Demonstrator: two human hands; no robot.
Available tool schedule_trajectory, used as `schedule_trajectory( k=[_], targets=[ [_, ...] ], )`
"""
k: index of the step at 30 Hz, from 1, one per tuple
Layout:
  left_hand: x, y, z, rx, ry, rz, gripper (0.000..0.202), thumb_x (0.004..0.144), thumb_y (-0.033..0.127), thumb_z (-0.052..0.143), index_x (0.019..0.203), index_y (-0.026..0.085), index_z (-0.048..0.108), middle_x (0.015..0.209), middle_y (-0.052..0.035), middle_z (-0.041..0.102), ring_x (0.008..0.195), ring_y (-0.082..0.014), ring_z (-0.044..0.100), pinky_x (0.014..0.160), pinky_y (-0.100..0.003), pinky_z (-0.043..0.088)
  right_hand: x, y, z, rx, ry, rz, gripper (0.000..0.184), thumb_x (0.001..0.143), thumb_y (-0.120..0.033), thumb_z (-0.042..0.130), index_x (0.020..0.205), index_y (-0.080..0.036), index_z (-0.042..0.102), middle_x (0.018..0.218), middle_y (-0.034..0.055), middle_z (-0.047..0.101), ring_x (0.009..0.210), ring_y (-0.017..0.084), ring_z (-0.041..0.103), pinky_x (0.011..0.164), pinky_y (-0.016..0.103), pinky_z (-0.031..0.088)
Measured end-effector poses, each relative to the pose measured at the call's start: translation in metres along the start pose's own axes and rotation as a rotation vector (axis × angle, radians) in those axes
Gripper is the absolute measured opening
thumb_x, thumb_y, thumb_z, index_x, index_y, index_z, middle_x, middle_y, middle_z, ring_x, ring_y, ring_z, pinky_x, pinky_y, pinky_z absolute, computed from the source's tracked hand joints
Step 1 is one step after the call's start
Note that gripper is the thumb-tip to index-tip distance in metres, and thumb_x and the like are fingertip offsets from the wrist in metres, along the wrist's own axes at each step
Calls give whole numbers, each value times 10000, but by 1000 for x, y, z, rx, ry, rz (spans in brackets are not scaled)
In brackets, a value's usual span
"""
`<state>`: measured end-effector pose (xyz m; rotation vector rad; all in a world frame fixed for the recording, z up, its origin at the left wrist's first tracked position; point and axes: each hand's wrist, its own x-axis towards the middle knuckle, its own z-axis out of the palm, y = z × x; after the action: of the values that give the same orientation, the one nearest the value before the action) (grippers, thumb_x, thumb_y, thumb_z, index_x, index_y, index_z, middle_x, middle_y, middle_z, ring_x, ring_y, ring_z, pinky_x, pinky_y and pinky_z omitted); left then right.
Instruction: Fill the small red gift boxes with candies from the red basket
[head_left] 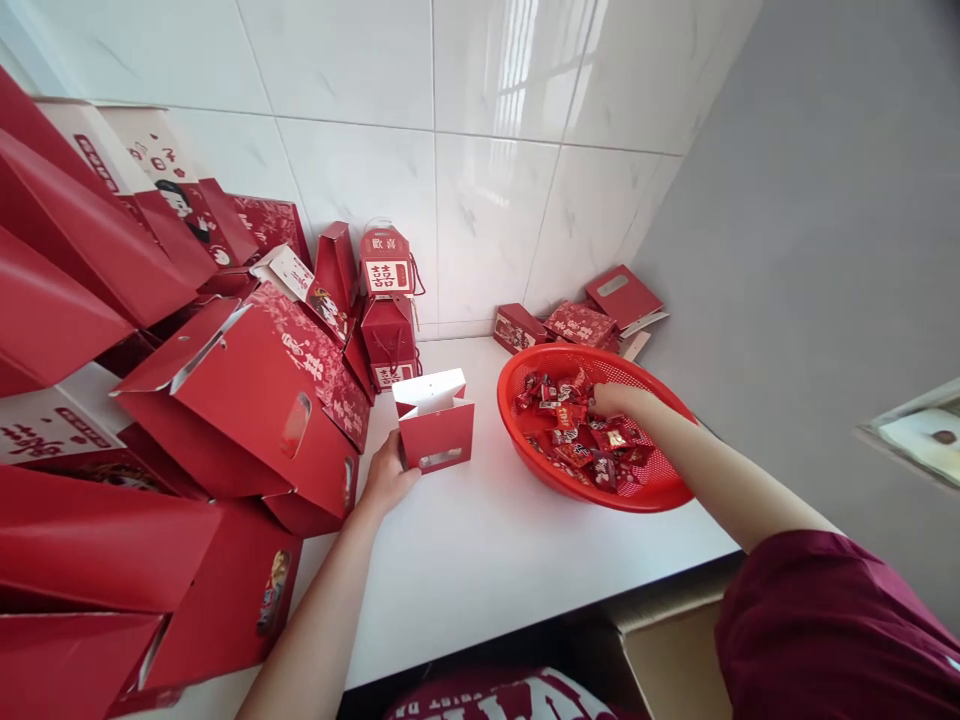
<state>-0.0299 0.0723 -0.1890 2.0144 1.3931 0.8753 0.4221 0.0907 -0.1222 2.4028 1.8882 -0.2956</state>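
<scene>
Two bare hands are in view above the white tabletop (450,570). With our left hand (388,480) we grip the left side of an open-topped red gift box (435,435), thumb across the front and fingers behind. This box stands near the middle of the tabletop, to the left of the basket, its white inner flaps spread at the top and an oblong window low on the front panel. Our right hand (611,399) reaches into the red plastic basket (664,475), among wrapped candies (571,415); its fingertips are hidden, so we cannot tell whether they are apart or closed on a piece. To the left we note a large heap of red gift cartons (240,400), several with oblong windows. Behind the gift box, small double-happiness boxes (386,275) are stacked by the tiled wall (360,180). Beyond the basket we see further red boxes (581,323) lying in a loose group.
</scene>
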Motion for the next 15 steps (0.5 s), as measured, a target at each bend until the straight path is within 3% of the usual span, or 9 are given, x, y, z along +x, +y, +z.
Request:
schedule_trajectory(
  k=[4,6,12,15],
  targets=[
    [1,-1,0,-8,-4,-1,780,661,125,583,1394,268,362,1283,-50,606,1147,-268,597,884,-356,512,10,2,19,-39,-48,75,726,793,-475,692,1330,-43,466,1289,249,519,1112,329,588,923,461,474],
    [2,-1,1,3,-4,-3,742,661,135,587,1367,253,392,1269,-56,614,1139,-272,601,882,-359,514,12,5,22,-18,-46,62,860,763,-534,683,1402,-45,381,1360,284,438,1144,374,568,919,456,467],
    [5,-1,1,20,-12,-4,722,667,165,606,1357,239,411,1245,-58,628,1109,-275,615,878,-361,516,16,13,10,114,-155,-31,956,655,-562,755,1449,-174,389,1432,228,409,1207,371,532,967,432,442],
    [5,0,2,4,-8,5,715,670,165,604,1355,249,418,1260,-51,622,1135,-268,606,889,-352,518,12,15,-6,244,-243,-132,754,704,-661,674,1299,-208,577,1363,144,536,1209,339,537,991,407,437]
  ],
)
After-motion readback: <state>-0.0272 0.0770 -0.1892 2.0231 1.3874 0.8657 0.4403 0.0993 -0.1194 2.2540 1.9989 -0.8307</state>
